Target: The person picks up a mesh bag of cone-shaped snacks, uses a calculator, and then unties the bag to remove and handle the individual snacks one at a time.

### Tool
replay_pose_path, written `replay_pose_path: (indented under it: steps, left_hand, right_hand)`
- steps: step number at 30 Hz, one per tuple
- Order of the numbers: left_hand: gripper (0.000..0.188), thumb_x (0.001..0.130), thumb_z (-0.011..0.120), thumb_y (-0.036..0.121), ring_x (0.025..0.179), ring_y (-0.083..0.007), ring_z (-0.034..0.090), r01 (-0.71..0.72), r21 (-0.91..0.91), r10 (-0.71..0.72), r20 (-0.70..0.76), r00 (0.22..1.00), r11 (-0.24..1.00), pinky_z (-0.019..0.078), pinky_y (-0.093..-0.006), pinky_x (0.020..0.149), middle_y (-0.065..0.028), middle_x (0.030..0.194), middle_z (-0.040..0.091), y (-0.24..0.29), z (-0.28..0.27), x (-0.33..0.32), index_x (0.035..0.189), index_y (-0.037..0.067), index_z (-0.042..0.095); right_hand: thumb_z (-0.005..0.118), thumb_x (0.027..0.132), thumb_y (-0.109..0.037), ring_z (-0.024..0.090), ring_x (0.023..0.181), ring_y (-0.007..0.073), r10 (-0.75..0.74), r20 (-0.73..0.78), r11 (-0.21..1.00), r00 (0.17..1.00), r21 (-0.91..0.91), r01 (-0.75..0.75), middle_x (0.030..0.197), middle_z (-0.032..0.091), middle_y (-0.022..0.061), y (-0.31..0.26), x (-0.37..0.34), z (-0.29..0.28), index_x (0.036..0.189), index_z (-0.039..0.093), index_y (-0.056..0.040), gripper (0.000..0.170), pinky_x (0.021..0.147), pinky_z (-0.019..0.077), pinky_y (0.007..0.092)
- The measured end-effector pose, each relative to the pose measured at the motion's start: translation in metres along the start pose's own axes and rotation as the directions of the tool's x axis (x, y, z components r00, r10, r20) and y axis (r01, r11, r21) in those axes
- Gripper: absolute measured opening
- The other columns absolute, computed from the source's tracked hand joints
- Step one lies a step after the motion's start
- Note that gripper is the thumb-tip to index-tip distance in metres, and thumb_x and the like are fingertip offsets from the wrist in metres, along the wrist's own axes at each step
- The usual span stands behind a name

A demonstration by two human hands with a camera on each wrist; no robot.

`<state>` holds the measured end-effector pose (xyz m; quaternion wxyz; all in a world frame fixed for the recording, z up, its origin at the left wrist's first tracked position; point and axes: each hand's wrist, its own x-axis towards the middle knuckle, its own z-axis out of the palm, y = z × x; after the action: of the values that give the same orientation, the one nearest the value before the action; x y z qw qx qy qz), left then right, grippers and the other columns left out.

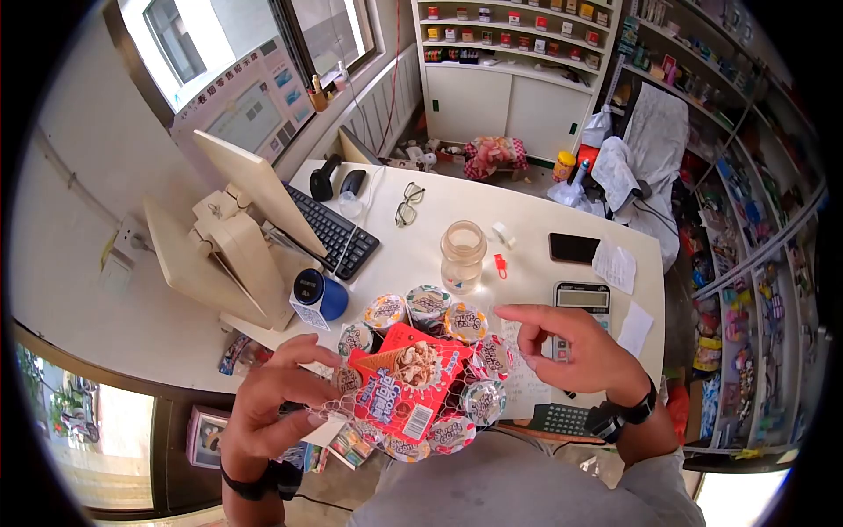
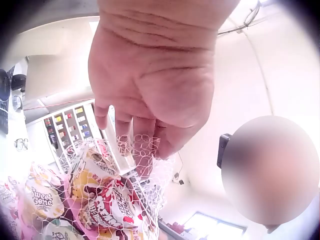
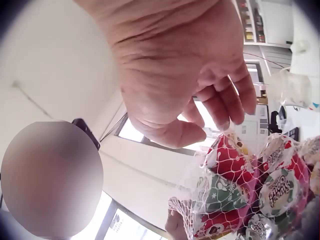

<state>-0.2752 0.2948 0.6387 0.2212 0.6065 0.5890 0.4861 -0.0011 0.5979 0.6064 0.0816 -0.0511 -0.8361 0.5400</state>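
Observation:
A white net bag [image 1: 483,400] of several printed snack cups, lids reading "Sweet Gone", hangs in front of the person over the desk's near edge. A red card label [image 1: 413,382] with an ice-cream cone picture and a barcode lies in the middle of the ring of cups. My left hand [image 1: 272,395] pinches the gathered netting at the bag's left side; the right wrist view shows the bunched net running to those fingers. At the bag's right, my right hand [image 1: 580,347] has its fingers loosely bent, fingertips right at the netting [image 3: 235,165].
On the desk [image 1: 527,220] stand a clear jar [image 1: 463,255], a calculator [image 1: 581,303], a phone [image 1: 574,248] and glasses [image 1: 408,204]. The keyboard [image 1: 329,228], monitor [image 1: 255,189] and blue round device [image 1: 329,294] are to the left. Stocked shelves [image 1: 746,290] line the right.

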Motion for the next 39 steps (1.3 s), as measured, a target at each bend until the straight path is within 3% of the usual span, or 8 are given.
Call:
replay_pose_path:
  steps: [3, 6, 10, 13, 19, 27, 33, 39]
  left_hand:
    - [0.016, 0.083, 0.073, 0.009, 0.114, -0.0321, 0.069, 0.009, 0.08, -0.014, 0.052, 0.999, 0.997, 0.0366, -0.0562, 0.113, -0.0131, 0.104, 0.077, 0.016, 0.007, 0.011, 0.098, 0.006, 0.069]
    - [0.016, 0.085, 0.072, 0.008, 0.104, -0.0312, 0.071, -0.04, 0.089, 0.033, 0.087, 0.996, 0.995, 0.0398, -0.0549, 0.11, -0.0127, 0.104, 0.076, 0.017, 0.009, 0.013, 0.1, 0.007, 0.068]
    - [0.013, 0.086, 0.073, 0.009, 0.094, -0.0293, 0.072, -0.113, 0.187, 0.082, 0.166, 0.983, 0.976, 0.044, -0.0517, 0.105, -0.0108, 0.096, 0.074, 0.019, 0.007, 0.013, 0.097, 0.007, 0.067]
    - [0.012, 0.085, 0.074, 0.011, 0.087, -0.028, 0.071, -0.138, 0.348, 0.084, 0.165, 0.983, 0.927, 0.0461, -0.0504, 0.1, -0.0092, 0.089, 0.073, 0.024, 0.005, 0.007, 0.093, 0.008, 0.066]
    - [0.013, 0.085, 0.069, 0.022, 0.077, -0.027, 0.065, -0.071, 0.711, 0.012, 0.088, 0.996, 0.7, 0.0475, -0.0486, 0.098, -0.0067, 0.077, 0.066, 0.018, -0.005, 0.008, 0.084, 0.009, 0.068]
    - [0.034, 0.094, 0.065, 0.038, 0.083, -0.0315, 0.066, 0.105, 0.665, -0.11, -0.035, 0.993, 0.739, 0.0446, -0.052, 0.105, -0.0115, 0.079, 0.067, -0.016, 0.001, 0.005, 0.092, 0.006, 0.074]
    - [0.052, 0.069, 0.09, 0.053, 0.099, -0.0305, 0.069, 0.069, 0.516, -0.142, 0.103, 0.985, 0.854, 0.0382, -0.0588, 0.116, -0.0082, 0.093, 0.069, -0.022, -0.008, -0.004, 0.088, 0.009, 0.072]
    - [0.025, 0.072, 0.089, 0.019, 0.129, -0.0368, 0.061, 0.132, 0.322, -0.216, 0.239, 0.947, 0.937, 0.0322, -0.0646, 0.118, -0.0038, 0.111, 0.072, -0.021, -0.015, -0.021, 0.092, 0.015, 0.075]
  right_hand:
    - [0.073, 0.085, -0.01, 0.063, 0.107, 0.0281, -0.411, -0.065, 0.835, 0.909, -0.426, 0.347, 0.116, 0.064, 0.0129, -0.035, 0.016, 0.008, 0.149, 0.055, -0.0073, 0.067, 0.098, 0.0517, 0.0442]
    - [0.075, 0.086, -0.02, 0.056, 0.124, 0.0354, -0.514, 0.004, 0.778, 0.858, -0.419, 0.468, 0.134, 0.058, 0.0183, -0.056, 0.035, 0.035, 0.146, 0.055, -0.0048, 0.066, 0.111, 0.0419, 0.0518]
    - [0.076, 0.087, -0.022, 0.061, 0.115, 0.0312, -0.584, 0.125, 0.741, 0.802, -0.323, 0.589, 0.117, 0.066, 0.0132, -0.056, 0.06, 0.067, 0.136, 0.061, -0.0055, 0.054, 0.112, 0.0401, 0.0498]
    - [0.079, 0.087, -0.021, 0.068, 0.094, 0.0252, -0.595, 0.213, 0.707, 0.775, -0.322, 0.63, 0.09, 0.069, 0.0061, -0.049, 0.066, 0.066, 0.122, 0.07, -0.01, 0.038, 0.093, 0.0513, 0.0412]
    - [0.085, 0.086, -0.023, 0.059, 0.058, 0.0225, -0.544, 0.229, 0.755, 0.808, -0.287, 0.59, 0.073, 0.062, 0.0036, -0.067, 0.056, 0.045, 0.098, 0.073, -0.0099, 0.021, 0.053, 0.0439, 0.0367]
    - [0.082, 0.088, -0.032, 0.058, 0.053, 0.0213, -0.321, 0.184, 0.773, 0.929, -0.516, 0.369, 0.072, 0.063, 0.0022, -0.093, 0.018, 0.038, 0.1, 0.071, -0.0113, 0.026, 0.049, 0.0445, 0.0339]
    - [0.074, 0.094, -0.032, 0.06, 0.057, 0.0237, -0.221, 0.185, 0.818, 0.958, -0.5, 0.285, 0.082, 0.062, 0.0038, -0.087, 0.003, 0.042, 0.107, 0.068, -0.0102, 0.026, 0.053, 0.0478, 0.0361]
    - [0.068, 0.09, -0.02, 0.063, 0.074, 0.0206, -0.244, 0.522, 0.804, 0.817, -0.363, 0.472, 0.085, 0.057, 0.0022, -0.088, 0.011, 0.038, 0.116, 0.069, -0.0148, 0.026, 0.065, 0.0506, 0.0325]
